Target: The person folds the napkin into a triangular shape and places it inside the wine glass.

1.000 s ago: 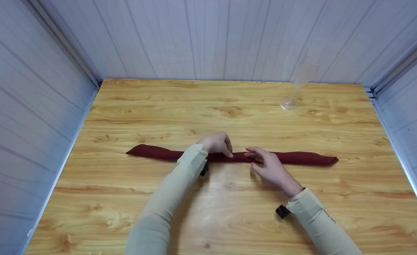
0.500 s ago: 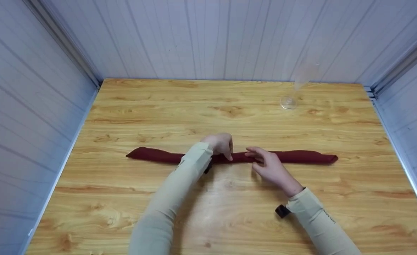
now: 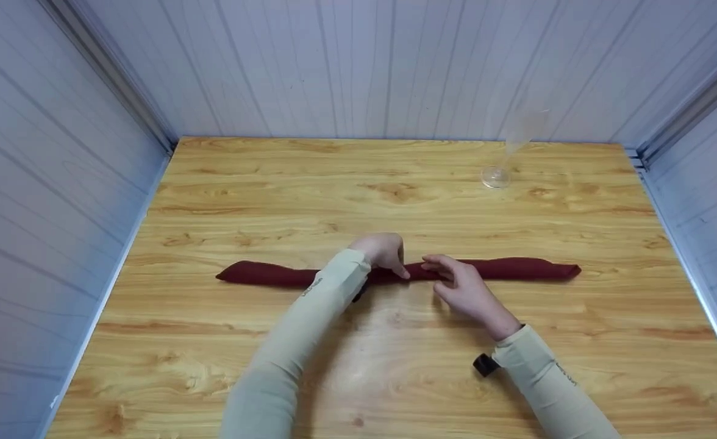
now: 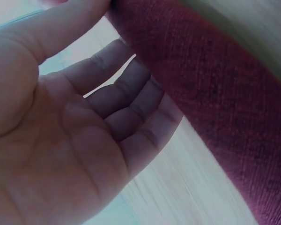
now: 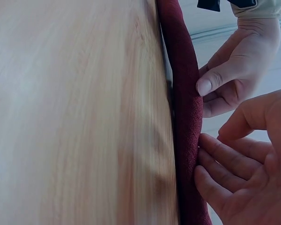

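Observation:
A dark red cloth napkin [image 3: 511, 269], rolled into a long narrow strip with pointed ends, lies across the wooden table. My left hand [image 3: 385, 251] pinches the roll near its middle, thumb on the near side and fingers reaching behind it. In the left wrist view the woven cloth [image 4: 215, 79] covers the fingertips of that hand [image 4: 79, 126]. Just to the right, my right hand [image 3: 461, 286] rests its loosely bent fingertips against the roll. The right wrist view shows these fingertips [image 5: 207, 143] touching the cloth, with a gap between thumb and fingers.
A clear stemmed glass [image 3: 496, 177] stands upright at the back right of the wooden table [image 3: 273, 195]. Pale panelled walls [image 3: 358, 67] enclose the table at the back and both sides. Long light sleeves [image 3: 297, 323] cover my forearms.
My left hand has moved slightly toward me and to the right. The left part of the rolled napkin has shifted a little nearer to me. The right hand stays almost still.

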{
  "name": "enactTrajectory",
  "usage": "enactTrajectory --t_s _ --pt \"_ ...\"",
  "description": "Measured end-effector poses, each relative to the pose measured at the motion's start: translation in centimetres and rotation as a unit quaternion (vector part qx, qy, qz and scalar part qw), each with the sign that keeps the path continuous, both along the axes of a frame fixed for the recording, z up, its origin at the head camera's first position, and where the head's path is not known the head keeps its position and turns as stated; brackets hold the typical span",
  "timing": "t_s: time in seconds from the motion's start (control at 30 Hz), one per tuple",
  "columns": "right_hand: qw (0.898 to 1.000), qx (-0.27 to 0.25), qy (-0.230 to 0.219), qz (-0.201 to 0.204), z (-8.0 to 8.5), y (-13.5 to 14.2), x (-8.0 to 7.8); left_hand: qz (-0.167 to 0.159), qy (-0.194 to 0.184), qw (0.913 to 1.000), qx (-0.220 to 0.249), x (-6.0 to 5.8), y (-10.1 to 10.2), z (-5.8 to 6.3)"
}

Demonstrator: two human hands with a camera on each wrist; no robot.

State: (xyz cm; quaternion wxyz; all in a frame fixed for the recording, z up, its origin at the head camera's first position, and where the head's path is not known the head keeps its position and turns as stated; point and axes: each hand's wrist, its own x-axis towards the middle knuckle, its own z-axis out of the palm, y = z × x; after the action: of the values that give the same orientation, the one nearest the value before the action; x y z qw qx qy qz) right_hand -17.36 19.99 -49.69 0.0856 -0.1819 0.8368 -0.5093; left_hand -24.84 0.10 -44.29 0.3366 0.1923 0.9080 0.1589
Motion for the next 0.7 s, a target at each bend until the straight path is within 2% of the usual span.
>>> enactTrajectory --t_s 0.23,0.47,0.7 --pt "1.000 0.010 -0.005 0.012 -0.1 0.2 -0.1 0.022 -0.003 0.9991 0.036 0.4 0.1 -0.2" --pt "0.999 -0.015 -0.014 0.041 -0.2 0.8 -0.1 0.046 -0.028 0.9963 0.067 0.7 0.3 -0.4" --pt "0.996 -0.032 -0.016 0.077 2.8 0.6 0.7 0.044 -0.031 0.9950 0.085 0.9 0.2 -0.4"
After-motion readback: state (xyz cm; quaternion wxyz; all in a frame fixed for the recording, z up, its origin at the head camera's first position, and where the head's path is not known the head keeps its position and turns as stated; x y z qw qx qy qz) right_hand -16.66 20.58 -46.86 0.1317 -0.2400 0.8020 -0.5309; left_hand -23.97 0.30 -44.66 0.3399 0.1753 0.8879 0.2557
